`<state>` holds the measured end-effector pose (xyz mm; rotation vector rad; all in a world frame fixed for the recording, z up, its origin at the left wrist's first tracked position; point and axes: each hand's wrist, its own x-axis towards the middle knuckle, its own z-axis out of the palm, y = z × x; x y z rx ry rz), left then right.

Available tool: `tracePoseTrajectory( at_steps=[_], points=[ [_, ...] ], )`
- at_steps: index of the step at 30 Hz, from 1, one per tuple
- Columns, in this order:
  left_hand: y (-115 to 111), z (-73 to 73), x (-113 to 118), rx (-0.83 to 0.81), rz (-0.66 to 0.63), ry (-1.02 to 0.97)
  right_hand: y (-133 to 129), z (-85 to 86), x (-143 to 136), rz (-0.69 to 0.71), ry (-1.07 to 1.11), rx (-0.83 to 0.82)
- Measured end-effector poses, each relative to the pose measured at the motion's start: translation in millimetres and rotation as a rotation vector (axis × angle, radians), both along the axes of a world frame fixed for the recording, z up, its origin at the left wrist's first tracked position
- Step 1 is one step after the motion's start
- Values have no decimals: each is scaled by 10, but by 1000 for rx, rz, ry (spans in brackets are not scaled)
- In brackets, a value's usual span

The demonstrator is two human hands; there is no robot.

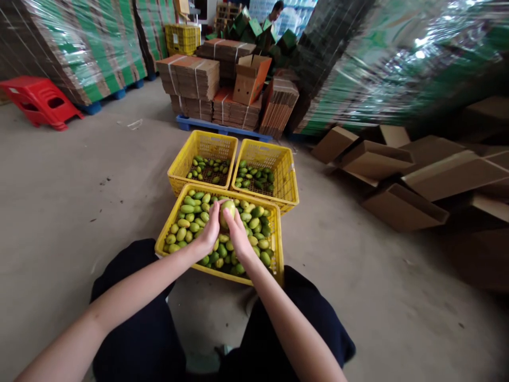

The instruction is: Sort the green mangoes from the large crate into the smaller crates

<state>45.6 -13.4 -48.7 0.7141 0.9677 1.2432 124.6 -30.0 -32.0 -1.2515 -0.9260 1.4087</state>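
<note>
Both my hands are wrapped round one yellow-green mango (228,208) above the near yellow crate (160,241). My left hand (210,229) presses on its left side, fingers closed against it. On the other side my right hand (237,232) grips it, with the thumb across its front. Under my hands the near crate is full of green and yellowish mangoes (186,209). Behind it stand two more yellow crates. The back left crate (174,173) has some mangoes scattered on its bottom, and the back right crate (289,183) holds several dark green ones.
Bundled flat cartons (194,79) and an upright open box (250,82) sit on a blue pallet (222,129) ahead. Open cardboard boxes (401,175) pile up at right. A red stool (37,101) is at left, near wrapped stacks (95,48). A person (274,13) is far back.
</note>
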Motion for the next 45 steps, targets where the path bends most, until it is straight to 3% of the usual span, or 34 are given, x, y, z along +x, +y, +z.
tracePoseTrajectory(
  at_steps=[3,5,10,13,17,22,25,28,34,38,42,45],
  points=[
    [38,210,-50,-2,-92,-77,48,44,71,-28,175,-8],
    [65,297,-104,-37,-82,-79,89,117,137,5,299,-64],
    [103,323,-219,43,-18,115,153,330,268,129,387,-125],
    [124,367,-258,99,-132,233,170,419,317,146,410,-114],
    [175,495,-333,104,-315,244,172,498,390,210,452,-107],
    [204,505,-420,164,-411,284,121,528,422,290,420,-116],
    [135,437,-396,245,-349,320,92,522,401,302,394,-132],
    [27,408,-325,331,-206,363,98,497,386,248,379,-103],
    [-45,488,-247,388,21,396,94,442,388,-84,153,-26],
    [0,477,-286,458,66,428,-2,460,409,-86,-114,175],
    [7,434,-318,521,60,475,-53,444,439,-206,-495,433],
    [-4,431,-320,516,69,483,-65,432,446,-252,-644,543]
  ],
)
